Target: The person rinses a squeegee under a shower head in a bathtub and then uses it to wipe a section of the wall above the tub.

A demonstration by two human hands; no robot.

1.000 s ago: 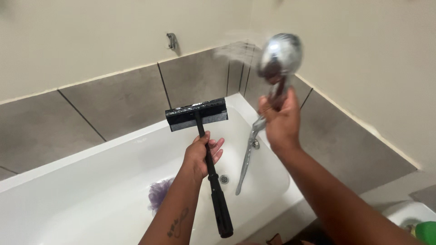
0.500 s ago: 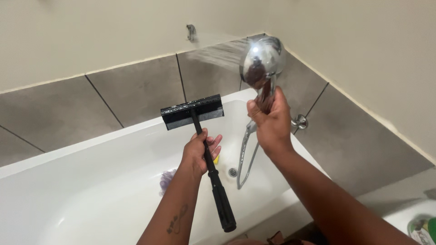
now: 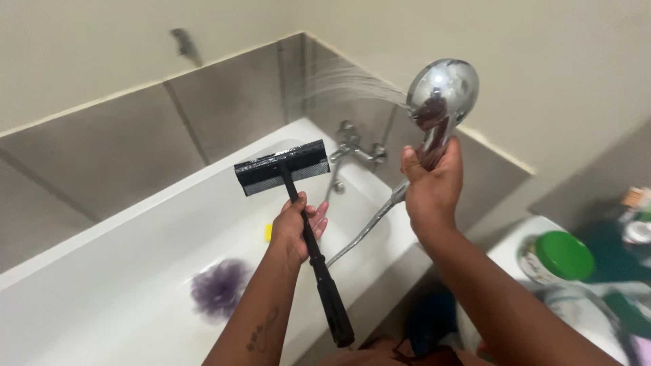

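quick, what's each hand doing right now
Left hand: closed on the black squeegee handle.
Right hand: closed on the chrome shower head, which is spraying.

Position: one head-worn camera, placed above both hands.
Direction: aimed downward and forward into the white bathtub (image 3: 122, 271), toward the tiled corner.
Nearness: close; forearms fill the lower frame.
Shared area: none, one view only.

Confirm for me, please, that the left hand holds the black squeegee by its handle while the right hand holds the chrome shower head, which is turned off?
Not quite: the head view shows water spraying from the chrome shower head toward the tiled wall. The rest stands: the left hand holds the black squeegee by its handle, and the right hand holds the shower head.
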